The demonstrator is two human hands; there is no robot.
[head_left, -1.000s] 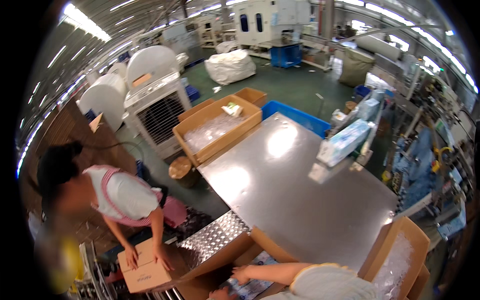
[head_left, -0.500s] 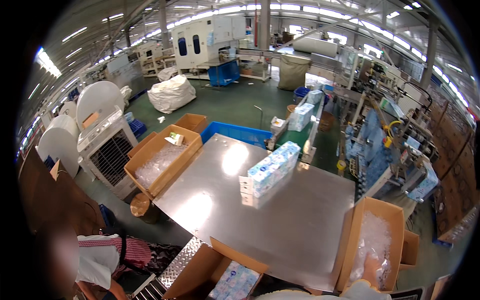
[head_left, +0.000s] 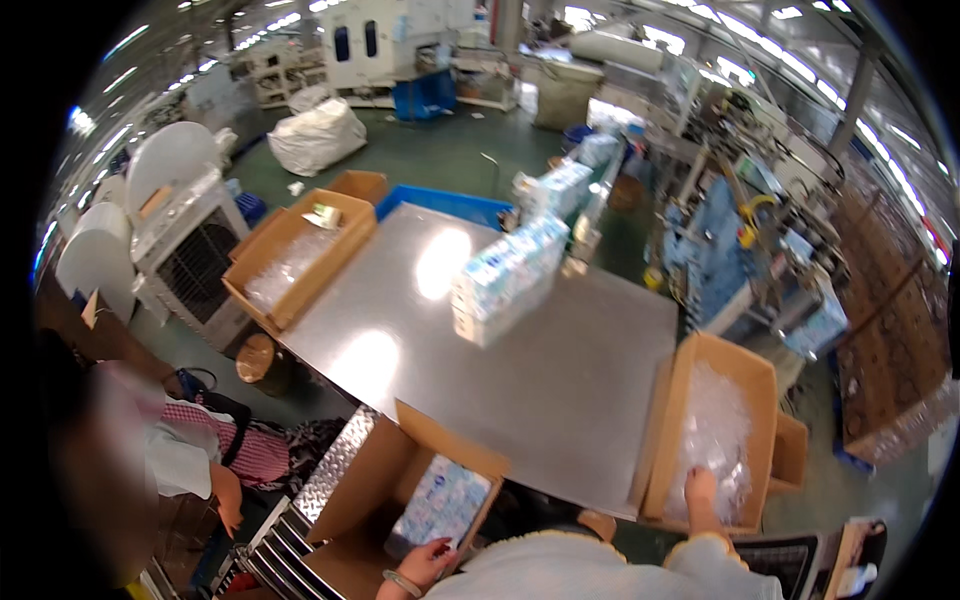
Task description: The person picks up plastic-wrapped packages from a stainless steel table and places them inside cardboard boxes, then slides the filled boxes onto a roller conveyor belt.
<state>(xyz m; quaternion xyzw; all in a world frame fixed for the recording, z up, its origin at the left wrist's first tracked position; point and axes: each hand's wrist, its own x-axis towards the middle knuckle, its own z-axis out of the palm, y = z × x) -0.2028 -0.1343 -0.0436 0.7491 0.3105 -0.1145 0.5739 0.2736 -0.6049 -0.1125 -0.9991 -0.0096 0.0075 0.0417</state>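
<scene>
My left hand [head_left: 425, 562] is at the near side of an open cardboard carton [head_left: 345, 480], its fingers apart at the lower end of a blue-and-white printed pack [head_left: 441, 505] inside. My right hand [head_left: 702, 488] reaches into a second carton [head_left: 752, 362] at the right, which holds loose clear plastic bags [head_left: 715, 425]. Its fingers are curled among the bags; whether one is pinched in them is too small to tell. On the metal table [head_left: 540, 420] stands a long row of printed packs [head_left: 510, 275], at the far middle.
Another carton of clear bags [head_left: 290, 265] stands left of the table, beside a blue crate [head_left: 445, 205]. More packs [head_left: 560, 188] sit on a conveyor behind. Machinery [head_left: 760, 220] fills the far right. A co-worker [head_left: 190, 450] is at the lower left, one arm hanging near the metal rollers [head_left: 280, 560].
The view has tilted down and shifted. My left hand has come into view at the near carton. My right hand stays in the bag carton, now showing more clearly above the bags.
</scene>
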